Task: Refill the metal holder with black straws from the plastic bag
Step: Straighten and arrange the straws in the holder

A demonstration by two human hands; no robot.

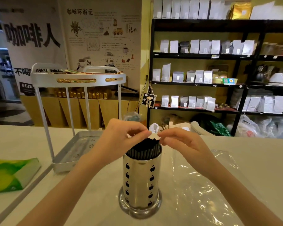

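Note:
A shiny metal holder point(141, 181) with apple-shaped cutouts stands upright on the white counter in front of me. It is packed with black straws point(145, 150) whose tops rise above its rim. My left hand point(122, 136) and my right hand point(178, 139) hover over the holder, fingertips pinched at the straw tops from either side. Just right of the holder, the clear plastic bag point(207, 185) lies flat and crumpled on the counter, and no straws show inside it.
A white two-tier metal rack point(75, 98) stands at the left with a tray at its base. A green box point(11, 173) lies at the left edge. Black shelves point(219, 85) with pouches fill the back right, beyond the counter.

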